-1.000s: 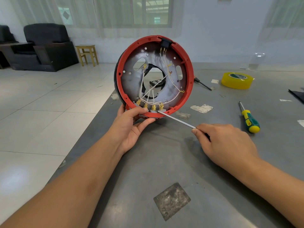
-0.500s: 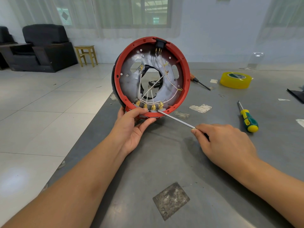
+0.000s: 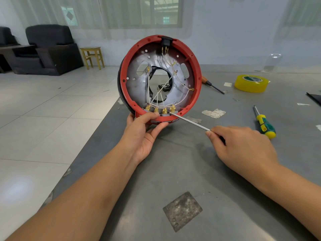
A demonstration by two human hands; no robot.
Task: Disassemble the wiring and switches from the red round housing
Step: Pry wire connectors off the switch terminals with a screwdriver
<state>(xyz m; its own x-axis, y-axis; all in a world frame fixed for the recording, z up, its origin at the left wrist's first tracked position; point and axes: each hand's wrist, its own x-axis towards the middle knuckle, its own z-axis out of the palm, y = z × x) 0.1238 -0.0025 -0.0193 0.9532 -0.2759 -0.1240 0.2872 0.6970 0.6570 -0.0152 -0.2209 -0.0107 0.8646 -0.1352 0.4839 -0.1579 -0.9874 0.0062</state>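
At the near edge of the grey table (image 3: pixel 191 171), the left hand (image 3: pixel 144 134) grips the bottom rim of the red housing (image 3: pixel 196 79), held upright on edge, while the right hand (image 3: pixel 243 148) pinches a thin metal tool (image 3: pixel 189 122) whose tip touches the rightmost brass terminal (image 3: pixel 172 108). The job looks barely begun: white wires (image 3: pixel 166 84), terminals and the black switch (image 3: pixel 166 40) at the top all sit in place. A screwdriver (image 3: pixel 264 122) and yellow tape (image 3: pixel 251 83) lie well apart; beyond are tiled floor, a stool (image 3: pixel 93 57) and an armchair (image 3: pixel 52 49).

Matt red plastic housing (image 3: pixel 197 79), shiny metal plate (image 3: pixel 139 84)
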